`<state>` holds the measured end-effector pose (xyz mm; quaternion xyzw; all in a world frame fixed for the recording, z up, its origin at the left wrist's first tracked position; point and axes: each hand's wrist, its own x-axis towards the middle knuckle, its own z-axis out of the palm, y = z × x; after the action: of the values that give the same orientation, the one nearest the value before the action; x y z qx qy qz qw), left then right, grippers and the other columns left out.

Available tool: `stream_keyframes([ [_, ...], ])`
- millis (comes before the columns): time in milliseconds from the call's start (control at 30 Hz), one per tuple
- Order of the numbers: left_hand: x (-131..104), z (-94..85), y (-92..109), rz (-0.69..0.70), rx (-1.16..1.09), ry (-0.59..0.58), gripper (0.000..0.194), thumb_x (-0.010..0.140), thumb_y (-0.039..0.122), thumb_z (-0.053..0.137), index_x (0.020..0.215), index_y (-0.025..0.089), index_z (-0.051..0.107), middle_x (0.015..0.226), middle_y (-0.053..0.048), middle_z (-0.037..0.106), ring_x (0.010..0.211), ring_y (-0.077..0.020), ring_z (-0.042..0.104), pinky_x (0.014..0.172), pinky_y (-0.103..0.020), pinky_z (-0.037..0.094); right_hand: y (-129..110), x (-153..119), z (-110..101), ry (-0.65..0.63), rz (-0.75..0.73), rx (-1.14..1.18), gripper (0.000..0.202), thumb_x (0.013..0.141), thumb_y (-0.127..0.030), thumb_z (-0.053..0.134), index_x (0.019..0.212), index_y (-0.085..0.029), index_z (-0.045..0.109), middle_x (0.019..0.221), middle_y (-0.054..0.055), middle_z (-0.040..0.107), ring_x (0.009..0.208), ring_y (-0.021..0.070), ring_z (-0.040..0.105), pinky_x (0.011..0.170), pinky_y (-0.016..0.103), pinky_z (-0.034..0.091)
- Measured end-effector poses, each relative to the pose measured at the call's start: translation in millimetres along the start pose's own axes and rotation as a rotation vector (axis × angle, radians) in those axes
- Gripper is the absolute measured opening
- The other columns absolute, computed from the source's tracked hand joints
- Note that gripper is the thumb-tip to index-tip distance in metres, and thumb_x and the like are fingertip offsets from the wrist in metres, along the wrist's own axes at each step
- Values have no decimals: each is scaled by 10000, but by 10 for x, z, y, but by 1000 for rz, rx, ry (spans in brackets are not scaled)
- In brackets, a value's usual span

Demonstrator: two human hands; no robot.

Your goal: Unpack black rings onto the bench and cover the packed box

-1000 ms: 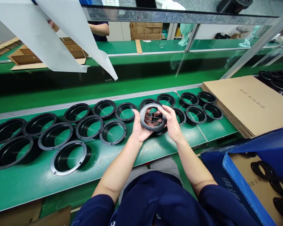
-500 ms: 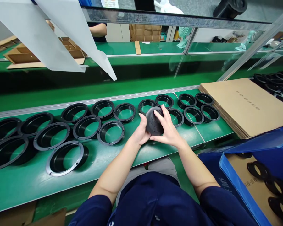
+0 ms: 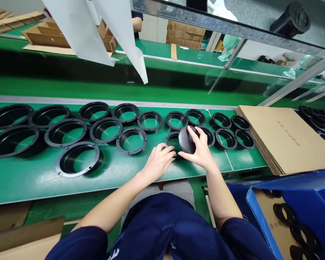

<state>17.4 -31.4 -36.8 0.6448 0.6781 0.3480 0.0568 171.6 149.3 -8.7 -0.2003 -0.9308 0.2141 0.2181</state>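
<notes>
A dark, round, smooth-faced part (image 3: 186, 141) is tilted up between the thumb and fingers of my right hand (image 3: 199, 148). It stands over the right side of a black flanged ring (image 3: 170, 135) and hides part of it. My left hand (image 3: 160, 162) is at the near left rim of this ring, its bent fingers apart and their tips at the rim; its thumb is hidden. More black flanged rings, such as one close on the left (image 3: 131, 141) and one behind (image 3: 176, 120), sit on the green bench (image 3: 141, 167).
Stacked cardboard sheets (image 3: 280, 139) lie at the bench's right end, with a heap of black rings (image 3: 321, 121) beyond. Below right, a blue box (image 3: 262, 220) holds black rings on cardboard. White sheets (image 3: 78, 32) hang from the overhead shelf (image 3: 233, 27). Another person's arm (image 3: 137, 24) shows behind.
My left hand has let go of the dark round part and moved down and left to the ring. My right hand alone now holds the part, shifted right. The view has turned.
</notes>
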Motion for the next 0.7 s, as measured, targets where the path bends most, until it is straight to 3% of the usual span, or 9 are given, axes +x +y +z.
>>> stream_keyframes([
  [133,-161,-87,16,-13,-130,145,212,1011,248,558,1153,191,706,1162,-117,701,1129,-304,554,992,-469,488,-168,15,120,-152,-120,-58,1073,774,-616,855,1626,-284,294,1573,177,198,1454,430,250,1158,639,365],
  [267,-287,-249,53,-199,-248,448,167,981,270,600,1094,236,719,1125,-92,717,1103,-290,618,1000,-462,484,-221,57,170,-227,-167,-138,1102,765,-673,850,1623,-246,306,1575,221,203,1443,448,270,1129,647,391],
  [367,-350,-323,55,-319,-326,592,120,956,303,639,983,246,741,1064,-76,730,1055,-281,640,959,-434,500,-239,62,254,-273,-185,-212,1146,747,-744,831,1621,-212,316,1583,255,211,1438,480,278,1118,661,390],
  [467,-385,-329,34,-357,-391,617,118,943,319,660,944,247,752,1026,-69,733,1014,-273,649,898,-403,511,-271,38,365,-309,-212,-290,1174,766,-789,785,1632,-178,281,1615,272,188,1462,502,243,1138,683,348],
  [533,-406,-310,28,-353,-410,620,120,946,314,657,943,247,757,1019,-68,734,1009,-269,651,905,-399,505,-327,34,367,-308,-234,-343,1095,860,-781,687,1635,-138,256,1642,276,136,1507,499,142,1175,711,255],
  [633,-447,-285,43,-346,-397,626,118,954,298,651,954,244,757,1017,-66,734,1011,-262,654,938,-399,493,-478,82,199,-282,-317,-320,873,1040,-713,372,1646,-109,195,1674,239,66,1548,439,17,1213,705,152],
  [700,-475,-284,60,-354,-393,641,114,956,293,654,958,245,757,1017,-62,733,1006,-257,656,937,-392,495,-577,138,62,-176,-324,-248,809,1072,-678,229,1662,-135,123,1687,190,77,1559,398,9,1233,674,129],
])
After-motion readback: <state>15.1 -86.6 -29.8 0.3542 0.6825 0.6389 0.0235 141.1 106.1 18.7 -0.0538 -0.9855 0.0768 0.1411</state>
